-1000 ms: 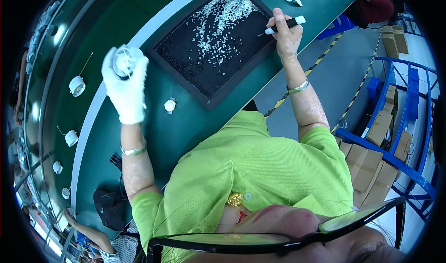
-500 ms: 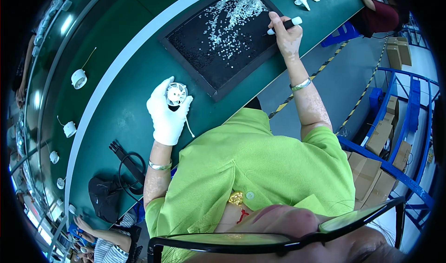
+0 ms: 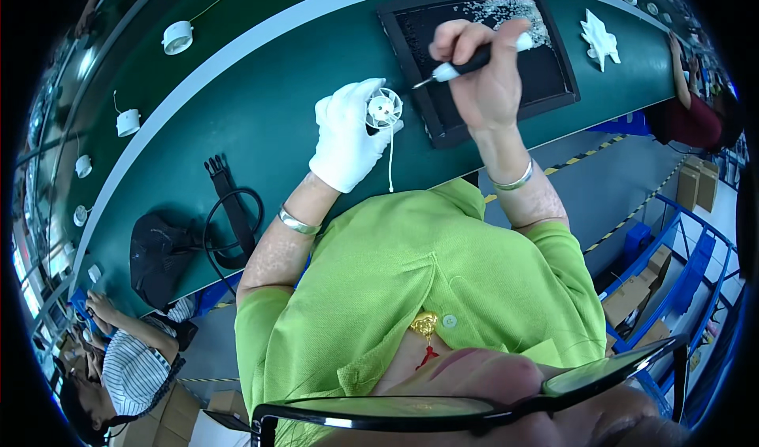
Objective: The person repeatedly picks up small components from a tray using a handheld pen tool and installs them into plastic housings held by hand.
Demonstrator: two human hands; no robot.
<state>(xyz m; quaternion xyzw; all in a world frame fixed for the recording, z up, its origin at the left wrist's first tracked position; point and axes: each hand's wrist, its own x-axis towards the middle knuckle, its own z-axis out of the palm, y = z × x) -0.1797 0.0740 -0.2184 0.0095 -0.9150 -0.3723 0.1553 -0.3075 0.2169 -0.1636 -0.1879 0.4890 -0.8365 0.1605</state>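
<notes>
In my gloved left hand (image 3: 348, 136) is a small white fan (image 3: 384, 109), a round housing with blades and a hub, facing up. Its thin white cable hangs down towards my shirt. My bare right hand (image 3: 492, 83) is closed around a black-and-white pen-shaped tool (image 3: 466, 62). The thin metal tip of the tool points left at the fan, a short way apart from it. Beneath and behind my right hand lies a shallow black tray (image 3: 433, 123) with many tiny pale pieces (image 3: 510, 11), partly hidden by the hand.
A crumpled white glove (image 3: 601, 41) lies right of the tray on the green table (image 3: 269, 91). At left are a black bag (image 3: 154, 249) and a black strap (image 3: 229, 198). Beyond the pale rail stand white fans (image 3: 178, 37) with cables. People work at both sides.
The pen-shaped tool has come left from over the tray towards the fan, its tip now showing. My view has swung, so the table and tray appear turned.
</notes>
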